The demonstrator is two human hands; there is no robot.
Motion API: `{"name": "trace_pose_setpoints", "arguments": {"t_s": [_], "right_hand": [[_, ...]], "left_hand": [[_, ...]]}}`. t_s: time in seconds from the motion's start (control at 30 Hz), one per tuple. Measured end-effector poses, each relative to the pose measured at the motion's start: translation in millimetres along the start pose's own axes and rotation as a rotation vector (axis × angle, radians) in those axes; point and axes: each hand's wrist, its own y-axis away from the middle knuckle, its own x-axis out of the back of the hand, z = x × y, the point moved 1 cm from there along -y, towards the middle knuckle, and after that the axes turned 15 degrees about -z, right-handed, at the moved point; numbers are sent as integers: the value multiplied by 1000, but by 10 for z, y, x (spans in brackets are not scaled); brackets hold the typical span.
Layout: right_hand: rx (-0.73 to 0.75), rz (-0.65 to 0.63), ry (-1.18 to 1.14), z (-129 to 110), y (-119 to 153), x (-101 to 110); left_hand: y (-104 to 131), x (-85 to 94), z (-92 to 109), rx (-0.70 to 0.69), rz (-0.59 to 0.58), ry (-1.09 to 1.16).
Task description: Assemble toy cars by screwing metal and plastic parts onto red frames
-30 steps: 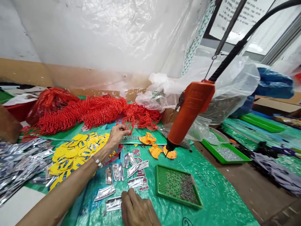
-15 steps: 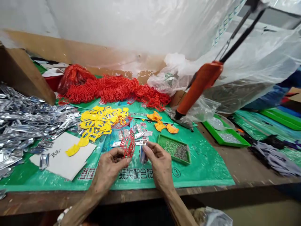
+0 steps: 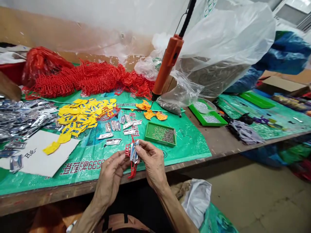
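Observation:
Close to the table's front edge, my left hand (image 3: 112, 176) is closed on a red plastic lattice frame (image 3: 133, 170), held upright. My right hand (image 3: 153, 161) pinches a shiny silver plastic piece (image 3: 134, 152) between thumb and fingers, against the red frame. How the two parts fit together is partly hidden by the fingers. Just beyond the hands, several loose silver pieces (image 3: 113, 141) lie on the green sheet (image 3: 92, 155). To the right of them sits a green tray of small screws (image 3: 167, 135). An orange electric screwdriver (image 3: 167, 64) hangs above, tip down.
Yellow pieces (image 3: 80, 113) are heaped left of centre, behind a white card (image 3: 48, 161). A large silver pile (image 3: 21, 113) lies far left. Red frames (image 3: 97, 79) line the back. Orange pieces (image 3: 155, 115) lie near a bag of screws (image 3: 170, 105). Another green tray (image 3: 209, 116) stands right.
My view has swung to the right. The red frame and the silver piece, apart before, are now together between my hands, nearer the table edge.

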Motion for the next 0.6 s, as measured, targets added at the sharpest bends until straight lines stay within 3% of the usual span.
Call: {"name": "trace_pose_setpoints", "arguments": {"t_s": [0.1, 0.37, 0.6], "right_hand": [[-10, -12, 11, 2, 46, 25], [-33, -62, 68, 45, 84, 87], [-61, -39, 17, 33, 87, 5]], "left_hand": [[-57, -16, 35, -3, 29, 33], [-97, -16, 107, 79, -53, -56], [-52, 51, 130, 68, -63, -36]]}}
